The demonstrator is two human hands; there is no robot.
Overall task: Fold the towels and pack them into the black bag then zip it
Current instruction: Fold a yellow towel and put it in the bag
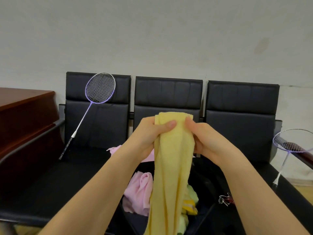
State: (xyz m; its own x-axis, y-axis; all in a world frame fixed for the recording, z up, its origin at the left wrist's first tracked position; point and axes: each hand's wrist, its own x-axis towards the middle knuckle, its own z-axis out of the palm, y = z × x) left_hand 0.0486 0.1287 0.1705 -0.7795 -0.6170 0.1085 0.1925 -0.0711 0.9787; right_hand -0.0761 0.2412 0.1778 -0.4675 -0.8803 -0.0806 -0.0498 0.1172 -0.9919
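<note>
Both hands, left and right, pinched the yellow towel at its top edge, letting it hang over the open black bag on the bench's front edge. Pink towel lay inside; no writing showed.

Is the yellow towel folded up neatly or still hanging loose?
Hanging loose. Both hands, left and right, grip the yellow towel at its top, and it drapes down in long creases, not a compact fold.

Left seat cushion open, only racket leaning at back. Bag mouth crowded: pink towel, green towel, hanging yellow towel blocks centre.
</note>
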